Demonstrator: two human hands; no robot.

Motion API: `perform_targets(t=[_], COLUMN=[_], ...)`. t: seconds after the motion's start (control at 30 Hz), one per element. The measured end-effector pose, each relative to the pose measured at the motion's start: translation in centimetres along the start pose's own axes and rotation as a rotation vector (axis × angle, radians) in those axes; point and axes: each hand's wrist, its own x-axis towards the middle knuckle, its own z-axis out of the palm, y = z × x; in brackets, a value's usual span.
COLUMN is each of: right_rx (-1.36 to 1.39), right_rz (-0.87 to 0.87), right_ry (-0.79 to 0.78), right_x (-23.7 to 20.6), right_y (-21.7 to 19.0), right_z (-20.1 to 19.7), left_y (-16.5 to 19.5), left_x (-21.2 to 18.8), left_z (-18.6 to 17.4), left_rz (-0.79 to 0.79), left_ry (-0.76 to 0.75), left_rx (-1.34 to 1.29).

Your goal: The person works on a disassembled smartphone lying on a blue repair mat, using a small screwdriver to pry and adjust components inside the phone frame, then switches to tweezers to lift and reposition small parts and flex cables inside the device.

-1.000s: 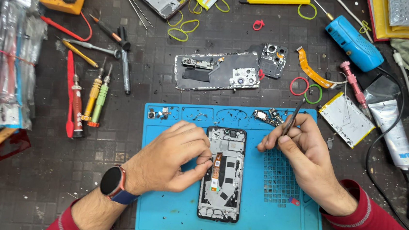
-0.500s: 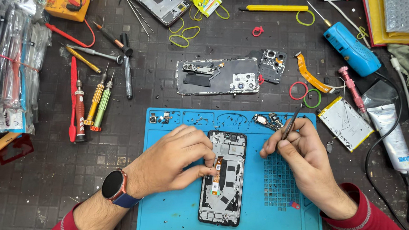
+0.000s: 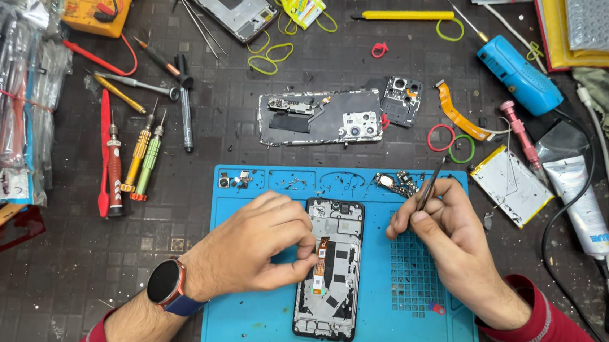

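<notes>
Your left hand (image 3: 255, 250), a round dark watch (image 3: 165, 283) on its wrist, rests curled on the opened phone (image 3: 331, 267), fingertips pinching at its orange ribbon flex (image 3: 320, 263). The phone lies flat on the smooth blue rubber mat (image 3: 248, 333). Your right hand (image 3: 451, 237) pinches thin metal tweezers (image 3: 431, 184), tips near a small circuit board (image 3: 394, 182). Beyond the mat, a grey back plate (image 3: 320, 116) lies on the dark textured tabletop (image 3: 58, 267).
</notes>
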Motion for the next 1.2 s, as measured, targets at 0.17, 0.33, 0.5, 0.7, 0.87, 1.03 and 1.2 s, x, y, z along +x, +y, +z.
perform_targets(t=[0.17,0.33,0.5,0.7,0.87,1.03,1.2], right_rx=[0.004,-0.005,0.006,-0.013,-0.009,0.0,-0.021], right_rz=[-0.01,0.001,-0.004,-0.007,0.001,-0.004,0.02], right_ry=[-0.009,-0.003,-0.002,-0.008,-0.004,-0.01,0.009], right_x=[0.1,0.2,0.3,0.2,0.3,0.4,0.4], right_y=[0.2,0.0,0.1,0.2,0.2,0.2,0.5], right_z=[0.0,-0.1,0.0,-0.2,-0.2,0.0,-0.1], left_y=[0.1,0.1,-0.1,-0.5,-0.6,-0.7,-1.1], left_x=[0.0,0.1,0.1,-0.1,-0.2,-0.3,-0.5], left_z=[0.0,-0.3,-0.1,0.3,0.2,0.1,0.2], left_rz=[-0.011,0.006,0.037,0.056,0.069,0.084,0.124], left_ry=[-0.004,-0.021,-0.001,-0.011,-0.003,-0.019,0.003], left_rx=[-0.001,0.005,0.033,0.031,0.052,0.076,0.083])
